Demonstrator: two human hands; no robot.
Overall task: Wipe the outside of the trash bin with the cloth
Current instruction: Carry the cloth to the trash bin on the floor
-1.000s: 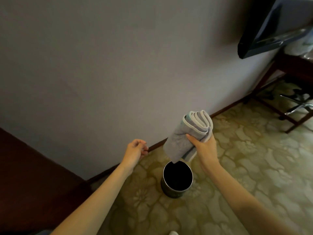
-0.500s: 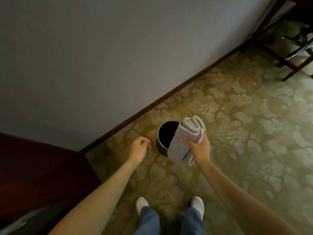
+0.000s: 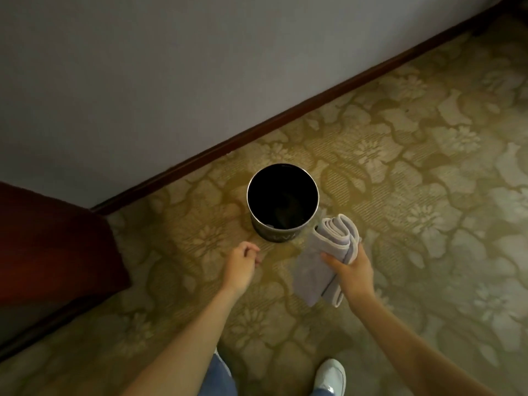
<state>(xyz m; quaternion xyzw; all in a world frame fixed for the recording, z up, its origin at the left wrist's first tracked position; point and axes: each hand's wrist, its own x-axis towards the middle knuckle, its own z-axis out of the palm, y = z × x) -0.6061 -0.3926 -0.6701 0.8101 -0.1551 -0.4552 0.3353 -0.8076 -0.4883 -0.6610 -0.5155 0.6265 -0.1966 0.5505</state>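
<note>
While right hand (image 3: pixel 352 271) grips cloth (image 3: pixel 325 264), trash bin (image 3: pixel 274 235) stands upright

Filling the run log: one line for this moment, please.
stage: approach, wiping not begun | right hand: grips folded cloth beside trash bin | left hand: holds nothing, fingers loosely curled | bin: upright on carpet

Grey wall (image 3: pixel 143 81), dark baseboard (image 3: pixel 285 117), floral olive carpet (image 3: pixel 428 195), reddish furniture (image 3: pixel 51 247) at left.
</note>
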